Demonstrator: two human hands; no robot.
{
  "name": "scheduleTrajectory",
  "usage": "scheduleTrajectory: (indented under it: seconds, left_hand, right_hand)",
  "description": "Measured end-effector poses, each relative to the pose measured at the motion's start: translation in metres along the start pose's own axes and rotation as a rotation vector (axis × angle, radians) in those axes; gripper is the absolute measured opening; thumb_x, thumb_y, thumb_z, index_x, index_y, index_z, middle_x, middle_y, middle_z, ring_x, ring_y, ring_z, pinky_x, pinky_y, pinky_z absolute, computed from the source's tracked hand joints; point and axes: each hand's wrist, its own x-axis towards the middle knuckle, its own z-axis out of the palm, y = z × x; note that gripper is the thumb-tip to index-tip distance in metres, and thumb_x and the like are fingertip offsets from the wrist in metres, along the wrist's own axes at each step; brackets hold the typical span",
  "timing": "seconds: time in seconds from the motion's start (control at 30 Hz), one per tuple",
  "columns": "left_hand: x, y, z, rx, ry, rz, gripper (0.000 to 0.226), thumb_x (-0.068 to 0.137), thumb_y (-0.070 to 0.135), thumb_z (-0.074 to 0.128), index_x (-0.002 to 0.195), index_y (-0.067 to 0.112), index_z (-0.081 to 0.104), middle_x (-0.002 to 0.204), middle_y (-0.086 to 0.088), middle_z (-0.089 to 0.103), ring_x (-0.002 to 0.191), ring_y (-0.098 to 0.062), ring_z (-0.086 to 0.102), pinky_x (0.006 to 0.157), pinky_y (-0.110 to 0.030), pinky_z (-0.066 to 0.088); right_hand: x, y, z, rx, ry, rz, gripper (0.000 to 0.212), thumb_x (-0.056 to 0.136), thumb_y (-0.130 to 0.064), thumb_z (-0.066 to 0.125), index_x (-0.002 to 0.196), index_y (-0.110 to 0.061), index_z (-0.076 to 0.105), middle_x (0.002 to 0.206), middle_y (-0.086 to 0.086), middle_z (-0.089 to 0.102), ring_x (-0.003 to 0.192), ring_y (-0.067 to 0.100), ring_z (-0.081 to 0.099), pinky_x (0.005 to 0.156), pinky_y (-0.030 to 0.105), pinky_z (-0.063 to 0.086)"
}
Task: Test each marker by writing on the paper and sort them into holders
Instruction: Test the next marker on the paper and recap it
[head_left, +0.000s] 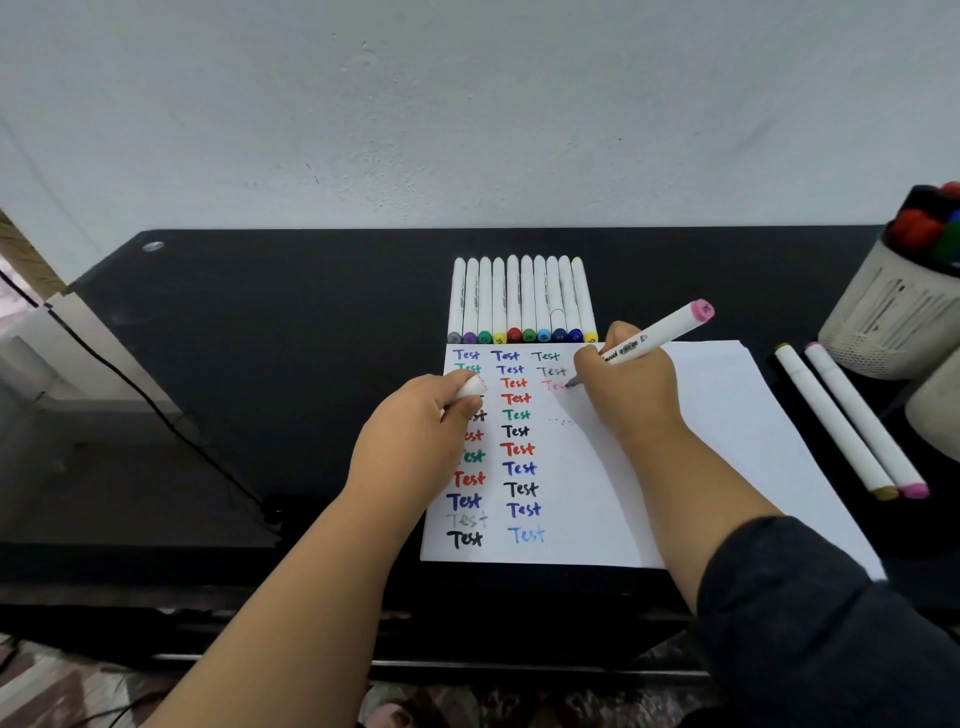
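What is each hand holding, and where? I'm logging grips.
Right hand grips the pink marker low on its barrel, near the tip. Left hand holds a white cap in curled fingers.

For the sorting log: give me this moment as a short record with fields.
right hand: grips the pink-capped marker, tip on the paper, writing a pale pink word
left hand: holds a white cap over the paper's left column
row above paper: ten capped markers lying side by side
right of paper: two markers lying loose
holder: at right edge, markers standing in it
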Motion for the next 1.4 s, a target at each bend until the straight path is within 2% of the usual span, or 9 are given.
scheduleTrajectory:
  seconds: [0.1, 0.23, 0.37, 0.53, 0.73, 0.93, 1.13, 1.23, 1.4]
  left_hand:
    - [-0.001, 0.0, -0.001, 0.003, 0.003, 0.002, 0.042, 0.098, 0.036, 0.041, 0.14, 0.034, 0.039, 0.122, 0.01, 0.054, 0.089, -0.003, 0.05, 0.06, -0.013, 0.036]
    - [-0.001, 0.0, -0.001, 0.007, 0.0, 0.001, 0.041, 0.098, 0.037, 0.041, 0.14, 0.034, 0.04, 0.12, 0.011, 0.054, 0.091, -0.005, 0.052, 0.061, -0.016, 0.038]
    - [-0.001, 0.001, -0.001, 0.023, -0.003, 0.009, 0.042, 0.098, 0.037, 0.041, 0.14, 0.034, 0.039, 0.12, 0.01, 0.054, 0.092, -0.006, 0.052, 0.061, -0.016, 0.038]
    - [-0.001, 0.001, -0.003, 0.007, -0.008, 0.011, 0.041, 0.097, 0.037, 0.044, 0.138, 0.035, 0.042, 0.117, 0.012, 0.054, 0.095, -0.005, 0.051, 0.066, -0.019, 0.037]
    - [-0.007, 0.007, -0.006, -0.161, -0.06, -0.054, 0.039, 0.092, 0.037, 0.054, 0.131, 0.04, 0.049, 0.118, 0.015, 0.056, 0.09, -0.002, 0.053, 0.067, -0.017, 0.04]
    - [-0.015, 0.014, -0.013, -0.373, -0.119, -0.1, 0.04, 0.086, 0.03, 0.065, 0.124, 0.037, 0.057, 0.091, 0.026, 0.054, 0.084, 0.001, 0.055, 0.062, -0.013, 0.037]
    - [-0.027, 0.02, -0.017, -0.496, -0.152, -0.062, 0.035, 0.082, 0.024, 0.07, 0.114, 0.036, 0.064, 0.086, 0.02, 0.065, 0.092, -0.01, 0.063, 0.072, -0.018, 0.048]
    - [-0.029, 0.021, -0.018, -0.499, -0.168, -0.028, 0.036, 0.081, 0.023, 0.071, 0.114, 0.035, 0.065, 0.092, 0.018, 0.068, 0.091, -0.006, 0.062, 0.081, -0.021, 0.05]
    - [-0.031, 0.022, -0.022, -0.482, -0.173, 0.032, 0.034, 0.081, 0.023, 0.07, 0.111, 0.038, 0.065, 0.084, 0.019, 0.068, 0.077, -0.003, 0.062, 0.064, -0.012, 0.048]
  right_hand:
    - [0.001, 0.0, 0.0, 0.004, 0.0, -0.005, 0.035, 0.087, -0.006, 0.05, 0.062, -0.019, 0.03, 0.054, -0.007, 0.036, 0.045, 0.007, 0.033, 0.045, 0.017, 0.028]
    - [0.001, 0.0, -0.001, 0.016, -0.018, -0.007, 0.035, 0.088, -0.008, 0.051, 0.062, -0.02, 0.032, 0.053, -0.008, 0.038, 0.04, 0.004, 0.037, 0.04, 0.009, 0.027]
    - [-0.001, -0.002, -0.002, 0.092, -0.038, 0.031, 0.036, 0.088, -0.003, 0.051, 0.062, -0.022, 0.034, 0.056, -0.01, 0.039, 0.035, -0.008, 0.042, 0.036, 0.005, 0.027]
    - [0.002, -0.003, -0.005, 0.141, 0.013, 0.069, 0.031, 0.088, -0.01, 0.055, 0.066, -0.016, 0.034, 0.059, -0.001, 0.039, 0.05, 0.006, 0.038, 0.044, 0.009, 0.033]
    - [-0.005, -0.016, -0.016, 0.296, -0.137, 0.068, 0.022, 0.087, -0.019, 0.066, 0.077, -0.013, 0.048, 0.06, 0.0, 0.053, 0.047, 0.003, 0.047, 0.048, 0.015, 0.043]
    - [-0.026, -0.033, -0.023, 0.485, -0.258, 0.041, 0.033, 0.084, 0.003, 0.059, 0.062, -0.014, 0.042, 0.046, -0.004, 0.044, 0.046, 0.009, 0.037, 0.046, 0.02, 0.035]
    - [-0.039, -0.043, -0.024, 0.497, -0.316, 0.003, 0.035, 0.085, 0.006, 0.056, 0.059, -0.012, 0.04, 0.043, -0.006, 0.044, 0.044, 0.007, 0.04, 0.043, 0.018, 0.036]
    - [-0.042, -0.043, -0.019, 0.43, -0.345, -0.01, 0.033, 0.084, 0.003, 0.059, 0.06, -0.012, 0.042, 0.044, -0.007, 0.046, 0.048, 0.009, 0.042, 0.047, 0.02, 0.038]
    - [-0.049, -0.045, -0.011, 0.376, -0.393, -0.014, 0.03, 0.084, -0.005, 0.064, 0.062, -0.013, 0.045, 0.048, -0.008, 0.052, 0.048, 0.005, 0.046, 0.048, 0.019, 0.041]
